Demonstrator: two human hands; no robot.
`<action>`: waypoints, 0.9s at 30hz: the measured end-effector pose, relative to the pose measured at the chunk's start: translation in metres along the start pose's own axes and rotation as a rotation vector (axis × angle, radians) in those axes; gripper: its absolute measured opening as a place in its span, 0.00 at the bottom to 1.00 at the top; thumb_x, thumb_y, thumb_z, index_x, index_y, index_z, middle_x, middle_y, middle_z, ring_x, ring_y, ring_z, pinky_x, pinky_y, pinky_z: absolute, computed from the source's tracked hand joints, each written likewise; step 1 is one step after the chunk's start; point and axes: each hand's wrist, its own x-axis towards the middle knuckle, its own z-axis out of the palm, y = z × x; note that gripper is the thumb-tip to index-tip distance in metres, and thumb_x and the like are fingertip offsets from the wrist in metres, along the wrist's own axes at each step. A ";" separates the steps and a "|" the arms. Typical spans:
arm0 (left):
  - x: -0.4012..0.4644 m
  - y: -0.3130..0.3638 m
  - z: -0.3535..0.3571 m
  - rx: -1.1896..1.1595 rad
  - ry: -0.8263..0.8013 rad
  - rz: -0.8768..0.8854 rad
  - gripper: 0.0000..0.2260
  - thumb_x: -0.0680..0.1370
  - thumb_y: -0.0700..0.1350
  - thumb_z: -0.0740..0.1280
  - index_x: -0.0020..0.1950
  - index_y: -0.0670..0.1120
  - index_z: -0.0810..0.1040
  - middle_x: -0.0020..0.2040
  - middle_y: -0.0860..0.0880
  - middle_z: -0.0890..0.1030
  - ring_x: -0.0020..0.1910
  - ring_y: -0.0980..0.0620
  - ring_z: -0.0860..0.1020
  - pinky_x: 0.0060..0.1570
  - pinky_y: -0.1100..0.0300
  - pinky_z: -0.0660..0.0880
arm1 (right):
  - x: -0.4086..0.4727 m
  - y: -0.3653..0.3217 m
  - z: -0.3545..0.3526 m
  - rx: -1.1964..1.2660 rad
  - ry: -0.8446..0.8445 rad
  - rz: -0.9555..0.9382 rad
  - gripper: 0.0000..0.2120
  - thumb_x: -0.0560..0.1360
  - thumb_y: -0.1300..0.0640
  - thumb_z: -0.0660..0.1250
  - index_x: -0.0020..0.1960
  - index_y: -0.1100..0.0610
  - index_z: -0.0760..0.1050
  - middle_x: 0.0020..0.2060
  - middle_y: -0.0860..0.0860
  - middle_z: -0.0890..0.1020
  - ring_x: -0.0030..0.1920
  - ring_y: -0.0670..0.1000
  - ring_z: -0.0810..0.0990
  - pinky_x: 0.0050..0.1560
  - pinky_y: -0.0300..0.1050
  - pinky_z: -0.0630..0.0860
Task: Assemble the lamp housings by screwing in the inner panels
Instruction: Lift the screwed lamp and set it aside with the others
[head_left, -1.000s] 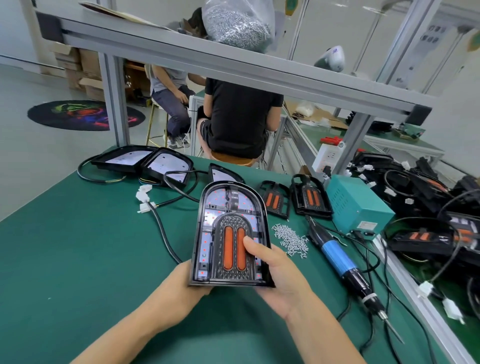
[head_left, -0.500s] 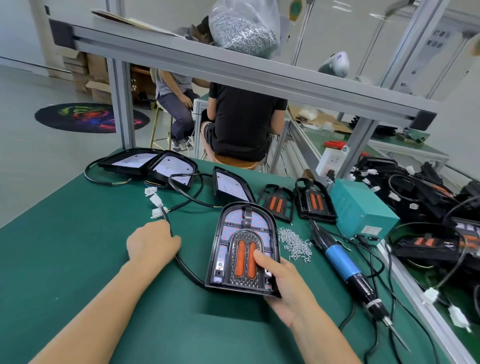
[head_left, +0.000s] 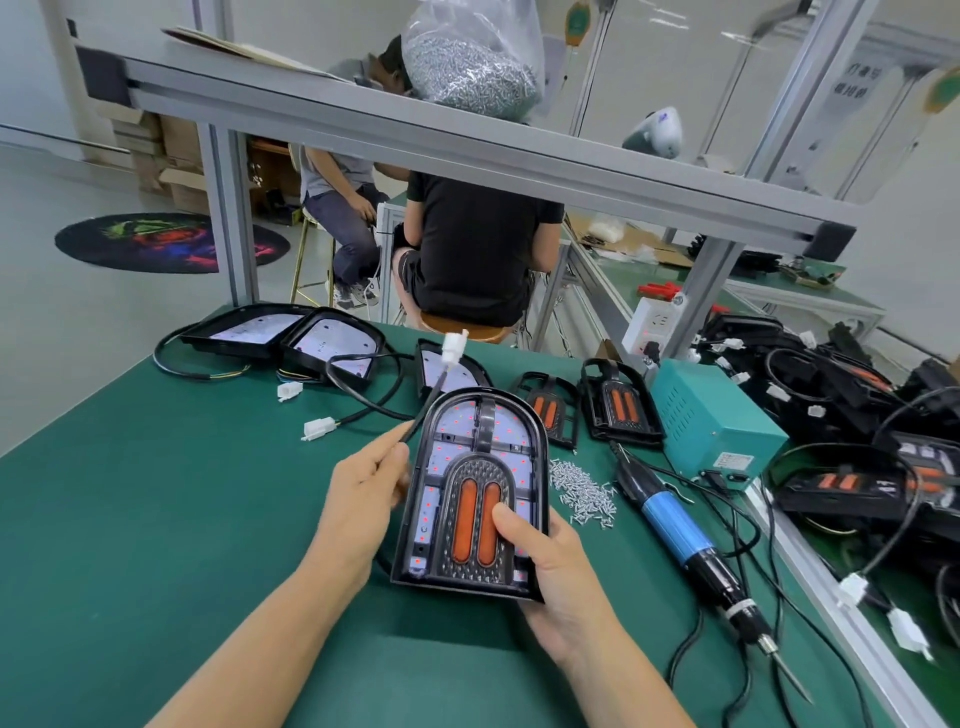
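Fingers of the left hand (head_left: 363, 499) are pinched on a black cable (head_left: 422, 410), whose white plug (head_left: 453, 347) is raised above the table (head_left: 130, 519). An arched lamp housing (head_left: 478, 493) is gripped by the right hand (head_left: 556, 566), the thumb pressed beside 2 orange strips, tilted up over the table's near middle. Loose screws (head_left: 582, 488) are heaped just right of it, with a blue screwdriver (head_left: 680, 535) laid toward the right edge. 2 inner panels (head_left: 618, 405) are set near the far edge.

Lamp housing (head_left: 470, 499) in both hands, cable (head_left: 423, 410) pinched
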 end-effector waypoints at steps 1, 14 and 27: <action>-0.002 0.004 0.003 -0.044 -0.070 -0.012 0.13 0.83 0.42 0.57 0.61 0.52 0.79 0.37 0.58 0.82 0.32 0.63 0.77 0.35 0.72 0.72 | 0.000 -0.001 0.000 0.005 0.003 -0.014 0.20 0.65 0.61 0.74 0.56 0.64 0.79 0.51 0.65 0.84 0.43 0.59 0.85 0.42 0.50 0.82; -0.006 0.008 0.034 -0.122 -0.403 -0.047 0.30 0.74 0.40 0.70 0.72 0.62 0.65 0.63 0.57 0.78 0.63 0.55 0.76 0.66 0.53 0.69 | -0.006 -0.019 -0.009 -0.060 0.095 -0.193 0.19 0.69 0.58 0.73 0.60 0.60 0.79 0.53 0.60 0.84 0.52 0.60 0.84 0.53 0.55 0.81; 0.007 0.023 0.102 -0.204 -0.523 -0.105 0.27 0.75 0.41 0.69 0.70 0.61 0.68 0.60 0.56 0.81 0.60 0.55 0.79 0.66 0.51 0.69 | -0.029 -0.062 -0.042 -0.167 0.221 -0.403 0.32 0.77 0.63 0.67 0.74 0.41 0.62 0.62 0.44 0.80 0.62 0.49 0.79 0.67 0.54 0.72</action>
